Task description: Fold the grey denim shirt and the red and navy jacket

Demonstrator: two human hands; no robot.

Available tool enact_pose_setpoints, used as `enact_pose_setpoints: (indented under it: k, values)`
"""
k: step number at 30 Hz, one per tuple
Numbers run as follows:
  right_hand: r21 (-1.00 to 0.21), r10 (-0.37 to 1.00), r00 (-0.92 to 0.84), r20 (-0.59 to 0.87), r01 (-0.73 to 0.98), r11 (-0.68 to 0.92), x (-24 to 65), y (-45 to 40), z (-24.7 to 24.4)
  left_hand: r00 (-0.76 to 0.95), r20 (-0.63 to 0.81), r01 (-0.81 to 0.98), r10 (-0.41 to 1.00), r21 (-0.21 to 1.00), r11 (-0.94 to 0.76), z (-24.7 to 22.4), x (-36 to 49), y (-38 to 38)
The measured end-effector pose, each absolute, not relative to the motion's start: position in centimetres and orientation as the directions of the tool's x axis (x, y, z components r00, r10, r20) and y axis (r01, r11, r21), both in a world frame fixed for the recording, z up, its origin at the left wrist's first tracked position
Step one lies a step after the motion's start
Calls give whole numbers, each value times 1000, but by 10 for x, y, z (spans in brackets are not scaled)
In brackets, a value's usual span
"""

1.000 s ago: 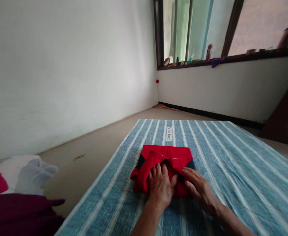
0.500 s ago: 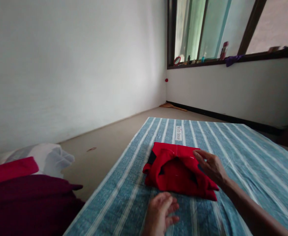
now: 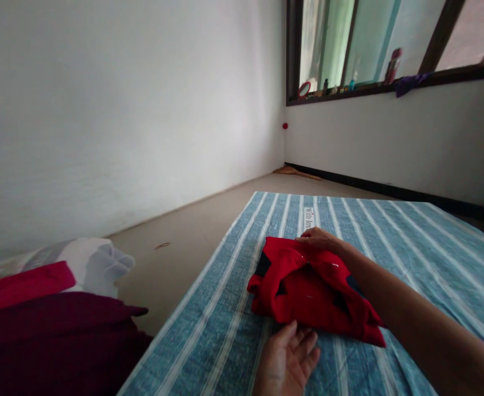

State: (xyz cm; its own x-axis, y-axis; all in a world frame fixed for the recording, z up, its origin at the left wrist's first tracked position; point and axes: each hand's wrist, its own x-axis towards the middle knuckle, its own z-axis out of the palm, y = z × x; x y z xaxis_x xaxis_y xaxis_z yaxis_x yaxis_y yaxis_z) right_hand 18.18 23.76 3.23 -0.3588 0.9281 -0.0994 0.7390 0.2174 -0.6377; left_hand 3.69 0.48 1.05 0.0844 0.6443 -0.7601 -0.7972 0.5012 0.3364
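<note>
A folded red hoodie [image 3: 308, 294] with dark navy patches lies on a blue-and-white striped cloth [image 3: 221, 308], its hood-like opening towards me. At its far edge, my right hand [image 3: 318, 240] grips the fabric, the fingertips partly hidden, while that forearm passes over the garment's right side. My left hand [image 3: 287, 357] is palm up at the near edge, fingers apart and the fingertips close against the fabric; whether they reach under it I cannot tell.
A maroon cloth [image 3: 56, 341], a pink cloth [image 3: 31, 283] and a whitish plastic bag [image 3: 105, 267] are heaped at the left. A small loop [image 3: 162, 245] lies on the floor. Bottles and a round mirror [image 3: 304, 90] stand on the window sill.
My right hand has moved from above the hoodie's right side to its far edge and taken hold there. My left hand has come up to the near edge. The view has shifted slightly.
</note>
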Motion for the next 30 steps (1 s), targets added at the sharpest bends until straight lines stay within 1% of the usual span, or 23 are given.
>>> enact_pose_setpoints:
  k: [3, 5, 9, 13, 16, 20, 22, 25, 27, 30]
  values:
    - [-643, 884, -411, -225, 744, 182, 181, 250, 30, 121, -770, -784, 627, 313, 537, 14, 38, 9]
    - [-637, 858, -428, -284, 753, 165, 181, 258, 27, 144, -779, -775, 611, 295, 559, 16, 40, 12]
    - [-637, 808, -464, -363, 757, 149, 184, 269, 23, 132, -763, -808, 633, 286, 514, 14, 50, 20]
    - [-670, 761, -494, -420, 735, 107, 186, 273, 26, 58, -775, -860, 630, 282, 425, 12, 61, 25]
    - [-702, 752, -487, -444, 711, 47, 190, 271, 32, 49, -776, -876, 628, 269, 401, 14, 64, 26]
    - [-771, 779, -445, -442, 632, -77, 204, 257, 41, 61, -713, -880, 698, 291, 375, 22, 62, 25]
    - [-817, 798, -416, -436, 555, -158, 215, 244, 44, 46, -663, -875, 747, 334, 350, 26, 58, 26]
    - [-876, 825, -367, -429, 391, -281, 232, 217, 47, 8, -591, -828, 807, 449, 337, 31, 46, 33]
    - [-905, 846, -335, -415, 250, -345, 242, 196, 46, 0, -530, -757, 848, 554, 347, 37, 31, 44]
    - [-920, 878, -295, -378, 16, -391, 250, 157, 39, 68, -415, -586, 907, 719, 373, 54, 3, 70]
